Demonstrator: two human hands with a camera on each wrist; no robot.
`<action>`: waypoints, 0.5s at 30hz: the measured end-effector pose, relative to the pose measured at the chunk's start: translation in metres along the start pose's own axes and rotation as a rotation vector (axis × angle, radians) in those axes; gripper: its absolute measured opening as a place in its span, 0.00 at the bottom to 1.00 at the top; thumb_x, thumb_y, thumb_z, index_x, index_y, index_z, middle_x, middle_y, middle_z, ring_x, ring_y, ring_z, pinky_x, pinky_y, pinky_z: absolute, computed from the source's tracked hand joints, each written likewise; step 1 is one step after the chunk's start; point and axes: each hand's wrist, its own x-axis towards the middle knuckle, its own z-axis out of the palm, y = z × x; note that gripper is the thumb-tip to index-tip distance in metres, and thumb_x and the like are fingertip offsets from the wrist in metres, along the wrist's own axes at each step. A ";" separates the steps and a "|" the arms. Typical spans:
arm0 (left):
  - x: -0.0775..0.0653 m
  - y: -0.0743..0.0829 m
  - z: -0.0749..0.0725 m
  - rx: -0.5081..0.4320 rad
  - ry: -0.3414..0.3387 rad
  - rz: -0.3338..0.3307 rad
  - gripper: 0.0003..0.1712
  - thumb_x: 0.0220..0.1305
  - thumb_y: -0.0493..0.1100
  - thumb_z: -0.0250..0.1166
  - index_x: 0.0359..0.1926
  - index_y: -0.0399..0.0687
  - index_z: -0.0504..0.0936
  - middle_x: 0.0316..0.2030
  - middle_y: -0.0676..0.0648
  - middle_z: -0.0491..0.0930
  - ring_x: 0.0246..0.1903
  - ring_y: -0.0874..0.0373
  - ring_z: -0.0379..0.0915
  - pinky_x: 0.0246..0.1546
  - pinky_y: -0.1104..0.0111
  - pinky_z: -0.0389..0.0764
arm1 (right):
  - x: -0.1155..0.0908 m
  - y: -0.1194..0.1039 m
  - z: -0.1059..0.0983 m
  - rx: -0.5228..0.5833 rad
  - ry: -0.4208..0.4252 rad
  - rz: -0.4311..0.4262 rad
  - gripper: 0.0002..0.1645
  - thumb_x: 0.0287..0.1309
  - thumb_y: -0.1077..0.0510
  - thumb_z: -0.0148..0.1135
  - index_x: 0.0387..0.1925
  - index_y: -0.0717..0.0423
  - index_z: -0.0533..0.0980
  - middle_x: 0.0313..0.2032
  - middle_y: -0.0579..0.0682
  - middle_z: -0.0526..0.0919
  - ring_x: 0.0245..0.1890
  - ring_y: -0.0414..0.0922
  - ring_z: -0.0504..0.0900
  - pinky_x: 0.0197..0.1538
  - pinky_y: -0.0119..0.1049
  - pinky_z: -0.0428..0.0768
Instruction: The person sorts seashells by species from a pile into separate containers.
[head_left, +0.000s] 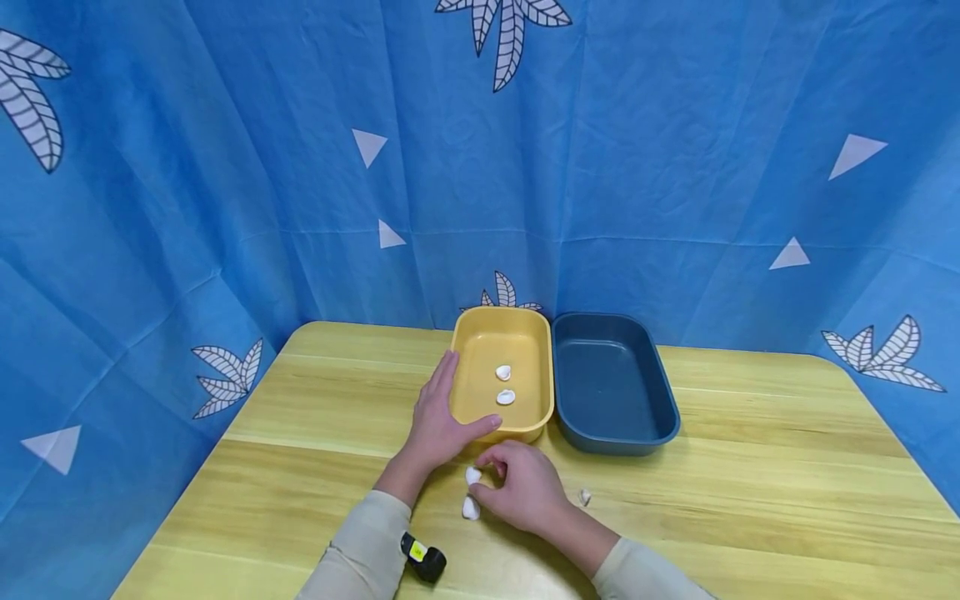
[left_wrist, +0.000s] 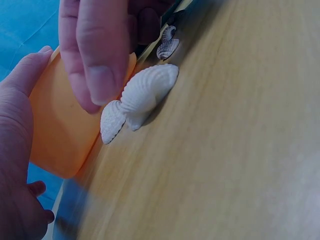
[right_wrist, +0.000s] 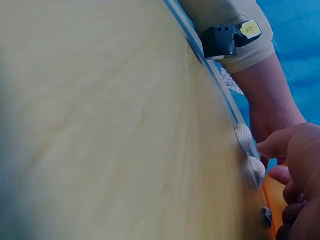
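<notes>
Two white ribbed shells lie close together on the table: the nearer shell and the farther shell. Beside them is my right hand, thumb and forefinger bent toward them with a gap between the tips. Whether a fingertip touches a shell I cannot tell. My left hand rests against the left side of the yellow bin, fingers straight along its wall and thumb at the front rim. Inside that bin are two white shells, one shell behind the other shell.
A dark blue bin stands right beside the yellow one. To the right of my right hand lies a small grey-striped shell, seen larger as a striped shell in the left wrist view. A blue curtain hangs behind the wooden table.
</notes>
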 end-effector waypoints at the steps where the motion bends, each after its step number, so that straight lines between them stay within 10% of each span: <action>1: 0.000 0.000 0.000 -0.004 0.001 0.003 0.68 0.47 0.69 0.75 0.80 0.57 0.45 0.78 0.57 0.41 0.74 0.47 0.42 0.69 0.44 0.48 | 0.001 0.000 0.000 -0.004 -0.006 0.002 0.12 0.45 0.49 0.78 0.33 0.44 0.85 0.21 0.36 0.71 0.23 0.34 0.68 0.27 0.31 0.69; 15: 0.000 0.003 -0.003 -0.020 -0.006 0.003 0.68 0.47 0.69 0.75 0.80 0.58 0.46 0.78 0.57 0.42 0.74 0.46 0.43 0.69 0.44 0.49 | 0.007 -0.003 0.001 -0.063 -0.068 0.053 0.10 0.45 0.46 0.76 0.30 0.41 0.85 0.17 0.35 0.69 0.21 0.34 0.68 0.25 0.33 0.68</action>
